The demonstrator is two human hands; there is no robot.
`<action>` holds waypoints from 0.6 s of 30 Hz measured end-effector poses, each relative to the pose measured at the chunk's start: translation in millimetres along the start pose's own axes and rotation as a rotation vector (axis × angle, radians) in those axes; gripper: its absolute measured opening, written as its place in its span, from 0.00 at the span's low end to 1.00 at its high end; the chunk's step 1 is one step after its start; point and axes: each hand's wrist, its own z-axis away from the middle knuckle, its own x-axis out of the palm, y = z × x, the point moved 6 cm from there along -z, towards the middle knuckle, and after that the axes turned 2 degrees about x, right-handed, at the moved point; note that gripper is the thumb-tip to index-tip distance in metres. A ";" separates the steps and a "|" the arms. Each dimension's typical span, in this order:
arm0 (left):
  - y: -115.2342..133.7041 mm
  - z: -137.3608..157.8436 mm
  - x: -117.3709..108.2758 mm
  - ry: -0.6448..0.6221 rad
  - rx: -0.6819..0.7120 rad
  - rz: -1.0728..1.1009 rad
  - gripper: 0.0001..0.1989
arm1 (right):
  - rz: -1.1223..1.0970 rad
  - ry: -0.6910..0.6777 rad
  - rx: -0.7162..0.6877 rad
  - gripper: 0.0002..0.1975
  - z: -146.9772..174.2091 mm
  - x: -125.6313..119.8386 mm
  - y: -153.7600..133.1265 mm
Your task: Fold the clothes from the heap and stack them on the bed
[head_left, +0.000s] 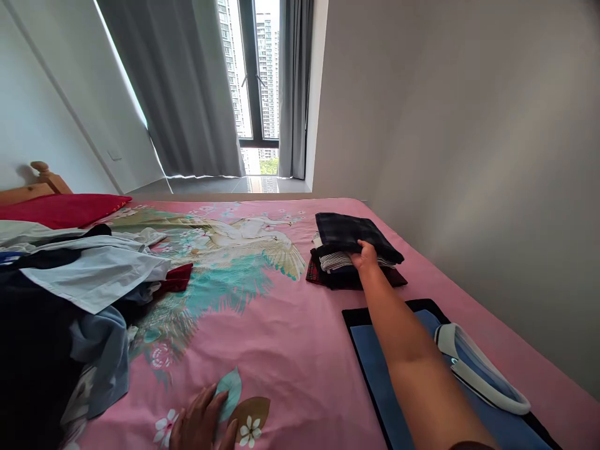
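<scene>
My right hand reaches out to a stack of folded clothes. Its thumb lies over the near edge of a dark plaid folded garment on top, and the other fingers are tucked under it, mostly hidden. Beneath it show a striped folded garment and a red plaid one. Under my right forearm lies a folded blue collared shirt on a black backing, its collar pale with dark trim. My left hand rests on the bedspread at the bottom edge, fingers apart, holding nothing.
A loose heap of clothes, white, black, blue-grey and dark red, covers the left side of the pink patterned bedspread. Behind it are a red pillow and a wooden headboard. Grey curtains flank a window beyond the bed.
</scene>
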 end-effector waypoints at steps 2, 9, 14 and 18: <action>2.0 0.0 -1.2 0.002 0.010 -0.002 0.21 | 0.034 0.032 0.040 0.11 4.5 -13.2 11.4; 4.4 0.4 -2.7 -0.018 0.004 0.006 0.21 | 0.167 0.050 0.035 0.09 20.5 -13.3 4.0; 7.8 -0.2 -6.9 0.021 0.039 0.003 0.21 | 0.342 0.190 -0.064 0.13 58.5 -25.8 11.9; 9.3 -0.1 -9.0 0.028 0.045 0.000 0.20 | 0.530 0.169 -0.249 0.17 102.1 -21.2 23.2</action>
